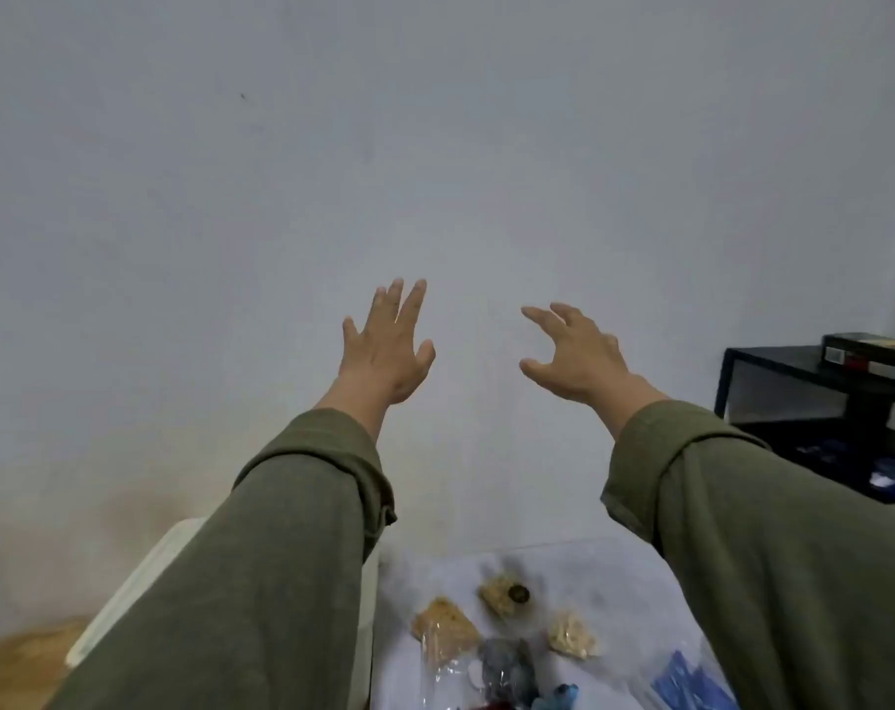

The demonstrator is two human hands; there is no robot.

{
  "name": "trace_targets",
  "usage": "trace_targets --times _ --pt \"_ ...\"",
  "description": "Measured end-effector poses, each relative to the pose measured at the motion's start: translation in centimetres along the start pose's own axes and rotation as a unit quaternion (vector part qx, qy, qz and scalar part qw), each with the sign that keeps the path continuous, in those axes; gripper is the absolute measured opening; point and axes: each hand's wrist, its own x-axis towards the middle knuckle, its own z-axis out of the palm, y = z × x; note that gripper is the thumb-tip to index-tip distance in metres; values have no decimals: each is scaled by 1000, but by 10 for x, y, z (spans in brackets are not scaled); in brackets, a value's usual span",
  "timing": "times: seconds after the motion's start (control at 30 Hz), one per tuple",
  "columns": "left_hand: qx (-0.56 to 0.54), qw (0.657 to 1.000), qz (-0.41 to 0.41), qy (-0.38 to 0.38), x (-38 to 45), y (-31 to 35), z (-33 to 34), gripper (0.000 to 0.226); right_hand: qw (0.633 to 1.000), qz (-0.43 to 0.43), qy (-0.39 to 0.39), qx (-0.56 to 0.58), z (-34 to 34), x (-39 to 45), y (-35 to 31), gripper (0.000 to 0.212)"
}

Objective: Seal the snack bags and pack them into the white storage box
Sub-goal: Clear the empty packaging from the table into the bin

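Both my arms, in olive-green sleeves, are raised in front of a bare grey wall. My left hand (390, 345) has its fingers spread and straight and holds nothing. My right hand (573, 353) is empty too, its fingers loosely curved. Far below them, several clear snack bags lie on a white surface: one with brown crumbly snacks (441, 625), one with pale pieces (570, 635) and one with a dark round item on it (504, 592). The white storage box (127, 599) stands at the lower left, mostly hidden behind my left sleeve.
A black metal shelf (814, 402) with a dark box on top stands against the wall at the right. A blue packet (691, 684) and a grey-and-blue bundle (512, 668) lie near the bottom edge. Wooden floor (15, 663) shows at the lower left.
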Motion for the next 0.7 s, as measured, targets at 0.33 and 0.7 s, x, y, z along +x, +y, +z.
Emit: trace_targets --times 0.33,0.7 --pt "-82 968 85 -221 -14 31 93 73 986 121 -108 -29 29 -73 65 77" --pt "-123 926 228 -273 -39 185 136 73 963 244 -64 -90 -41 -178 168 80"
